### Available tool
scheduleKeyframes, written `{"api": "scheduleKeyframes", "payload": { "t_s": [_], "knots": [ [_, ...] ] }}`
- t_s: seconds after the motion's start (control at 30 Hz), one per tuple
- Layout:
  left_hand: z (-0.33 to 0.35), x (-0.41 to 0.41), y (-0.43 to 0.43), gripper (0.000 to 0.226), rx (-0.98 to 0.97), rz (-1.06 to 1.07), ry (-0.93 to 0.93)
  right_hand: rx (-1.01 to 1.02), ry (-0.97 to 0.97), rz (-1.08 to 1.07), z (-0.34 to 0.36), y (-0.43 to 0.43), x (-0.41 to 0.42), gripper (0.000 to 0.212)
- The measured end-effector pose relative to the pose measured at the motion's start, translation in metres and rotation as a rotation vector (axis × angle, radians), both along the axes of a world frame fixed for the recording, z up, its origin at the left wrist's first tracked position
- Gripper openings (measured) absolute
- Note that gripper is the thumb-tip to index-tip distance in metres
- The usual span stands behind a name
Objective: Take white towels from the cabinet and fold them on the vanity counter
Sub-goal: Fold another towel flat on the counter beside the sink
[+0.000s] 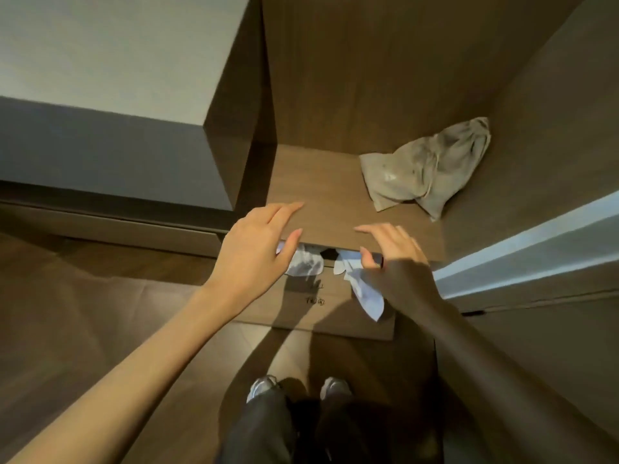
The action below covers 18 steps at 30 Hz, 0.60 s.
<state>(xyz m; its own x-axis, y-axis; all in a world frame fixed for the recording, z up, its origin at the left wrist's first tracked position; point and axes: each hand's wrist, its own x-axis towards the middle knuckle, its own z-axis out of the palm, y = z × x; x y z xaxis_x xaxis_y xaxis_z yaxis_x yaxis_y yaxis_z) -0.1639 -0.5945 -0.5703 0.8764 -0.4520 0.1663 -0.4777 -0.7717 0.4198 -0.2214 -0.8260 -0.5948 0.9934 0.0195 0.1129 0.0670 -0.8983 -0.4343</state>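
Left hand (254, 252): fingers straight, spread over the front edge of the brown wooden cabinet shelf (328, 195), holding nothing. Right hand (392, 259): fingers loosely bent at same edge, thumb by the crumpled white towels (304, 264), grip can't tell. Towels sit just under shelf front, on a brown cardboard box (321, 313). Crumpled grey-beige cloth bag (428, 169) at shelf back right

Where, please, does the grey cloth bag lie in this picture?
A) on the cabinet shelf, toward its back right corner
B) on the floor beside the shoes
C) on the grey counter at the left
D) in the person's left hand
A: the grey cloth bag rests on the cabinet shelf, near its back right corner.
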Motion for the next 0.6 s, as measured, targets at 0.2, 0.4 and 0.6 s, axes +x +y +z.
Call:
{"api": "scheduleKeyframes", "payload": {
  "t_s": [0.2, 0.4, 0.6],
  "knots": [
    [-0.184, -0.011, 0.000, 0.034, -0.045, 0.098, 0.149, 0.009, 0.128, 0.036, -0.175, -0.008, 0.000, 0.033],
    [-0.366, 0.015, -0.002, 0.037, -0.045, 0.232, 0.243, 0.027, 0.160, -0.010, -0.342, -0.015, 0.026, 0.034],
    [-0.518, 0.060, -0.015, 0.052, 0.043, 0.187, 0.242, 0.067, 0.168, -0.024, -0.472, -0.012, 0.073, 0.036]
  ]
}}
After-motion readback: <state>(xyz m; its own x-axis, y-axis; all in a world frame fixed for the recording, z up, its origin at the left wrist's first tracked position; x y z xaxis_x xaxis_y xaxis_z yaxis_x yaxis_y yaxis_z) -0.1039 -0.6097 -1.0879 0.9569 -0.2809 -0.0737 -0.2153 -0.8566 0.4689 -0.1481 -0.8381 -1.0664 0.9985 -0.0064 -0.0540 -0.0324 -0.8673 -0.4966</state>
